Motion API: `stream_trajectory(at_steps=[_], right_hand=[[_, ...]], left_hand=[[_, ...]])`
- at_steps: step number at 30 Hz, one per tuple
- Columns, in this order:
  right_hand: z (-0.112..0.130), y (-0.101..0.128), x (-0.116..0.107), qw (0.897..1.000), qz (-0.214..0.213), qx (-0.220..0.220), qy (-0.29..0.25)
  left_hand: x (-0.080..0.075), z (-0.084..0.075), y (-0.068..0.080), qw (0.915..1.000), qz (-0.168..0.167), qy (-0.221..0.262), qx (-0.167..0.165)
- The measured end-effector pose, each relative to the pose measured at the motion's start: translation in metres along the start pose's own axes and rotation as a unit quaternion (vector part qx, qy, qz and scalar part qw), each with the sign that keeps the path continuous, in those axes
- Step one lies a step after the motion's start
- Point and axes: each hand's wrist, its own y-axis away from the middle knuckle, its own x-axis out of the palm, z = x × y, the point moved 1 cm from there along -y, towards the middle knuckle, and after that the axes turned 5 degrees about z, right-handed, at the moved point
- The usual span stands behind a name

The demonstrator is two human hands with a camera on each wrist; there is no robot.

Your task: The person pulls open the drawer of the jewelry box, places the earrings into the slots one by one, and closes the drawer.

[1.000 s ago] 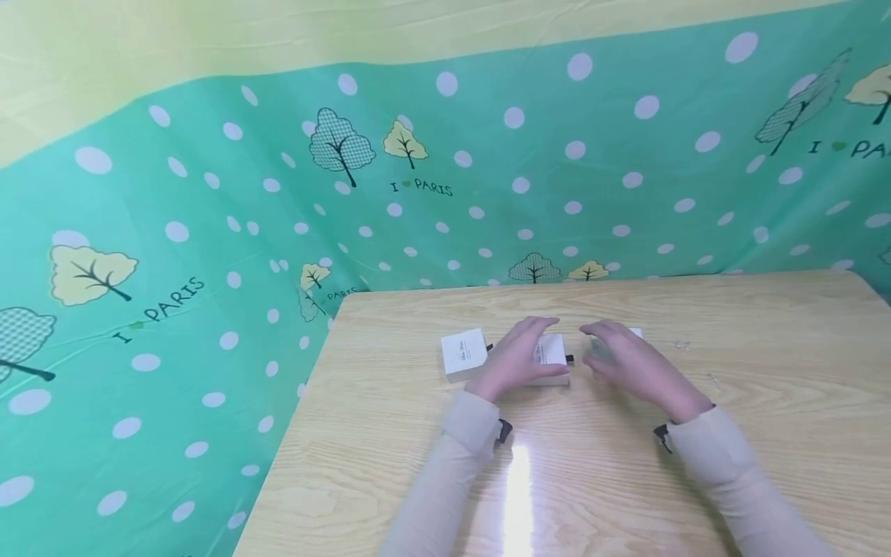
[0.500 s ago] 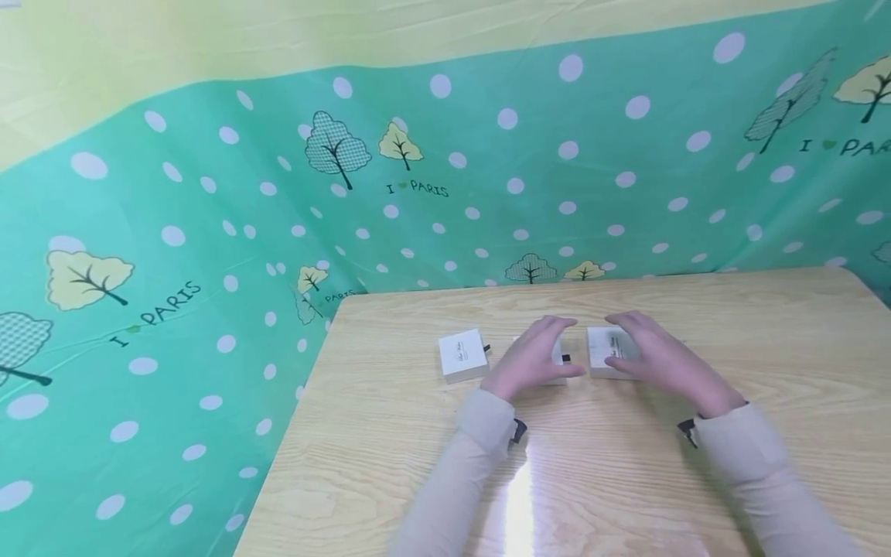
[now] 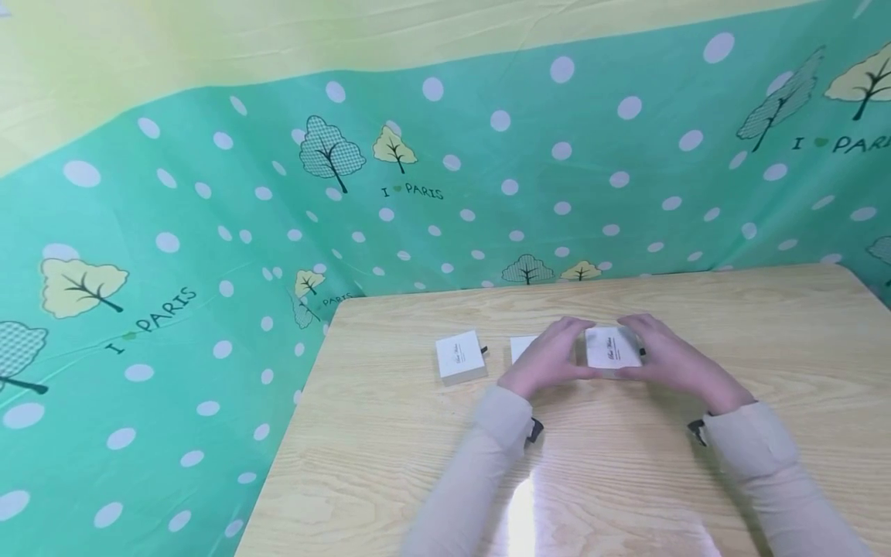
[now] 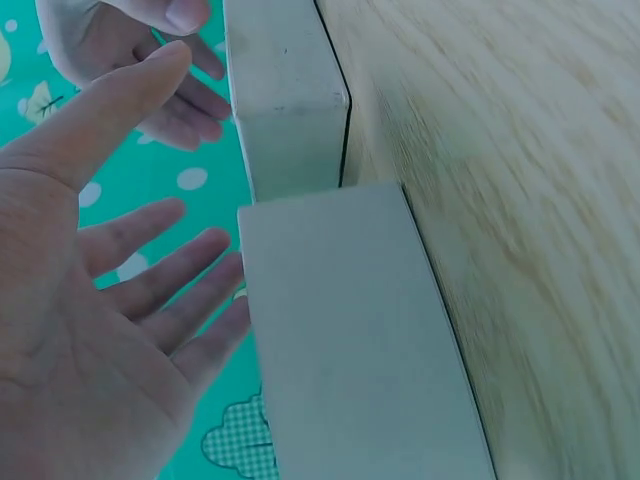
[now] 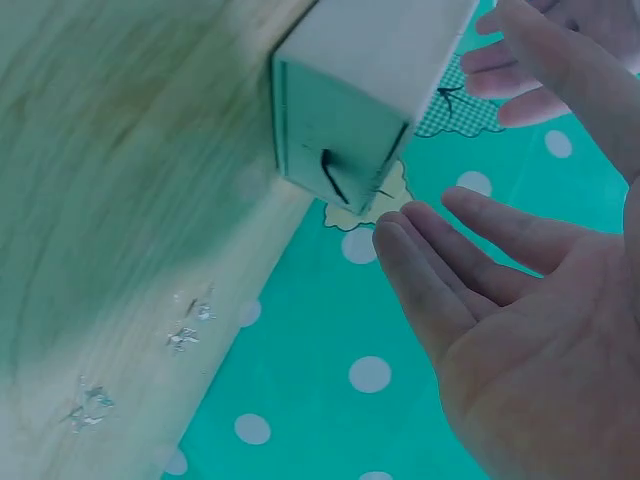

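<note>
Three small white boxes with dark printing stand in a row on the table: a left box (image 3: 461, 356), a middle box (image 3: 522, 346) partly covered by my left hand, and a right box (image 3: 612, 346). My left hand (image 3: 554, 357) hovers over the middle box, its fingers reaching toward the right box's left side. On the opposite side is my right hand (image 3: 671, 362), near a black pull tab (image 5: 328, 172). Both wrist views show extended fingers and nothing gripped. The left palm (image 4: 100, 340) faces the middle box (image 4: 350, 340). Whether fingertips touch the right box is unclear.
Small shiny transparent pieces (image 5: 90, 402) lie on the wooden table (image 3: 390, 449) to the right of the boxes. A green dotted curtain (image 3: 431, 224) hangs behind the table and along its left.
Both hands have moved to the right. The left hand has gone from the middle box toward the right box; the right hand now sits at the right box's far right side. The boxes appear unmoved.
</note>
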Motion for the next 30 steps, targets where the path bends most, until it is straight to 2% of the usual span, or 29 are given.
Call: stream_trajectory(at_steps=[5,14,24,30], right_hand=[[-0.006,-0.001,0.001,1.000,0.010,0.009,-0.005],[-0.013,-0.001,0.003,1.000,0.024,0.014,-0.015],[-0.012,-0.006,0.004,0.999,0.033,0.021,-0.027],[-0.011,-0.008,0.004,0.999,0.032,0.023,-0.025]], left_hand=[[0.006,-0.001,-0.008,0.9998,0.006,0.016,0.004],[0.012,-0.007,-0.020,0.9997,0.024,0.002,-0.003],[0.015,-0.007,-0.024,0.9990,0.041,-0.012,-0.009],[0.016,-0.006,-0.024,0.9991,0.040,0.002,-0.014]])
